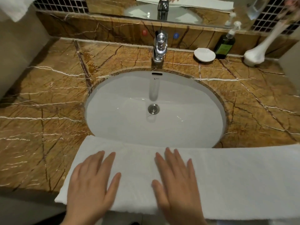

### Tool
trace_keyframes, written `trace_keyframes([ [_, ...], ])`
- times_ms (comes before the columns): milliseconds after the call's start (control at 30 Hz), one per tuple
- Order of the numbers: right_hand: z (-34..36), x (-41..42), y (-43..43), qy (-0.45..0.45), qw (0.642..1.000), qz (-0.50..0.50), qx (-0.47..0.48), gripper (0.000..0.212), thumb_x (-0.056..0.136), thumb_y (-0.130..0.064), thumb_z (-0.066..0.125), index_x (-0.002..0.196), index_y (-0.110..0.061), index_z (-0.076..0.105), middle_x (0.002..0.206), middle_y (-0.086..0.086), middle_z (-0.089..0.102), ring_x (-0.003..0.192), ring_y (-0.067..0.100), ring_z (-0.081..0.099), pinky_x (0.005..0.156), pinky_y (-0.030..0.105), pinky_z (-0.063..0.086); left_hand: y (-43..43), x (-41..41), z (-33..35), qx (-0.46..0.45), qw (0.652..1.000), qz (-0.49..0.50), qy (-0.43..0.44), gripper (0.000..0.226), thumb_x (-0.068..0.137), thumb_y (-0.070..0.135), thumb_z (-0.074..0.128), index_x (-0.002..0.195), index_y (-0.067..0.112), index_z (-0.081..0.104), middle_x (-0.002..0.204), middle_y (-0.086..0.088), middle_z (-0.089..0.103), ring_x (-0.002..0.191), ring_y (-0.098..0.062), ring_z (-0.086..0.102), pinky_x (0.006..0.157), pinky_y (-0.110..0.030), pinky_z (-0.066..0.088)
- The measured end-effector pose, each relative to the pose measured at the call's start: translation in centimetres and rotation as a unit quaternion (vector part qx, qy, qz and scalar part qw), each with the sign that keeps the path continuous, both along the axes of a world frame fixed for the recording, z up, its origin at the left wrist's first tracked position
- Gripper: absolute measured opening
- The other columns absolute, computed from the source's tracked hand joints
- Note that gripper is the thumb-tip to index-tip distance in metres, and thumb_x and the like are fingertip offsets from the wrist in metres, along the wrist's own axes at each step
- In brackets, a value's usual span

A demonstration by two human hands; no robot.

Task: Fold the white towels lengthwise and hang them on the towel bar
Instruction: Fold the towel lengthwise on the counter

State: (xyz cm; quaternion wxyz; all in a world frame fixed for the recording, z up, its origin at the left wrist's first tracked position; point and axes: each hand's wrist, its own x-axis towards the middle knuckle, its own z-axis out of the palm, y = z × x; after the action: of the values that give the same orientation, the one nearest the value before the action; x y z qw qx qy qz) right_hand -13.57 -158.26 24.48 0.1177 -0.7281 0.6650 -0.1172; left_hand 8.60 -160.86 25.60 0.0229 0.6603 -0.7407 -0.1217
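The white towel point(227, 181) lies as a long folded strip along the marble counter's point(40, 111) front edge below the sink basin point(113, 127), left hand point(92, 181) and right hand point(175, 179) flat on it, fingers straight, so hanging seems left, no towel bar in view

This is a bathroom, seen at its washstand: a white oval basin point(113, 120) with a metal drain plug point(153, 109) is sunk into a brown veined marble tabletop point(48, 103), and a chrome faucet point(159, 46) stands at the back edge between a red mark point(144, 32) and a blue mark point(175, 35). A mirror point(178, 12) above the back edge reflects basin and faucet, with dark mosaic tiles point(61, 4) beside it. Near the back right corner stand a white soap dish point(204, 54), a dark pump bottle point(224, 46) and a white vase point(254, 54), and a folded white towel point(235, 176) lies along the front edge.
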Motion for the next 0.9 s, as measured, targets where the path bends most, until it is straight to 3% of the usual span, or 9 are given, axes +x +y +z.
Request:
trace_keyframes([
  [67,0.4,-3.4,0.2,0.004,0.998,-0.066,0.001,0.055,0.091,-0.046,0.035,0.144,-0.03,0.039,0.155,-0.005,0.028,0.147,0.014,0.014,0.117,0.042,0.005,-0.7,-0.5,0.0,-0.024,0.999,-0.033,0.024,0.058,0.091,0.049,0.027,0.13,0.016,0.055,0.136,-0.011,0.052,0.128,-0.028,0.042,0.106,-0.044,0.025],
  [167,0.6,-9.5,0.6,0.013,0.981,-0.193,0.023,0.058,0.092,-0.052,0.018,0.148,-0.035,0.026,0.158,-0.008,0.02,0.147,0.012,0.005,0.118,0.044,-0.002,-1.3,-2.4,-0.8,-0.004,0.994,-0.107,0.016,0.06,0.091,0.048,0.029,0.142,0.019,0.042,0.15,-0.004,0.037,0.14,-0.021,0.027,0.114,-0.043,0.015],
  [267,-0.1,-14.2,1.0,0.057,0.965,-0.24,0.091,0.056,0.089,-0.062,-0.001,0.143,-0.049,-0.012,0.158,-0.016,-0.01,0.143,0.005,-0.017,0.117,0.048,-0.008,-1.4,-3.2,-1.4,0.018,0.994,-0.103,-0.023,0.062,0.092,0.052,0.023,0.147,0.026,0.031,0.153,0.0,0.029,0.141,-0.02,0.026,0.113,-0.045,0.014],
  [333,-0.8,-15.7,1.1,0.089,0.96,-0.245,0.106,0.053,0.088,-0.065,-0.007,0.138,-0.053,-0.023,0.152,-0.019,-0.025,0.141,0.006,-0.025,0.116,0.052,-0.008,-1.3,-3.3,-1.4,0.022,0.995,-0.088,-0.038,0.061,0.092,0.054,0.02,0.148,0.029,0.026,0.154,0.002,0.026,0.142,-0.02,0.024,0.113,-0.045,0.013],
  [500,-1.0,-16.0,1.1,0.097,0.96,-0.242,0.1,0.058,0.083,-0.065,-0.015,0.138,-0.051,-0.027,0.15,-0.018,-0.029,0.139,0.007,-0.029,0.114,0.052,-0.012,-0.8,-4.8,-0.6,0.035,0.998,-0.049,-0.036,0.064,0.09,0.054,0.011,0.148,0.028,0.021,0.156,0.004,0.017,0.145,-0.016,0.011,0.116,-0.047,0.008],
  [667,-0.7,-14.8,1.5,0.085,0.988,-0.105,0.072,0.059,0.094,-0.059,0.0,0.149,-0.041,-0.012,0.158,-0.012,-0.014,0.145,0.011,-0.021,0.115,0.046,-0.017,1.6,-12.4,0.5,0.003,0.987,-0.149,0.06,0.062,0.096,0.048,0.014,0.139,0.018,0.047,0.148,-0.006,0.04,0.138,-0.021,0.029,0.111,-0.041,0.013],
  [733,-1.2,-15.0,1.7,0.085,0.992,-0.065,0.069,0.058,0.094,-0.06,0.001,0.148,-0.044,-0.011,0.159,-0.013,-0.011,0.145,0.011,-0.019,0.116,0.048,-0.012,2.3,-15.3,0.1,0.024,0.982,-0.181,0.042,0.062,0.096,0.049,0.012,0.139,0.021,0.046,0.148,-0.005,0.04,0.137,-0.024,0.036,0.11,-0.042,0.014],
  [900,-1.8,-16.5,1.8,0.076,0.992,-0.082,0.066,0.056,0.093,-0.062,-0.002,0.146,-0.047,-0.013,0.158,-0.014,-0.014,0.146,0.013,-0.018,0.116,0.051,-0.009,2.3,-17.3,-1.2,0.046,0.984,-0.169,-0.015,0.061,0.095,0.052,0.013,0.144,0.025,0.038,0.148,-0.004,0.038,0.135,-0.028,0.039,0.109,-0.047,0.017],
])
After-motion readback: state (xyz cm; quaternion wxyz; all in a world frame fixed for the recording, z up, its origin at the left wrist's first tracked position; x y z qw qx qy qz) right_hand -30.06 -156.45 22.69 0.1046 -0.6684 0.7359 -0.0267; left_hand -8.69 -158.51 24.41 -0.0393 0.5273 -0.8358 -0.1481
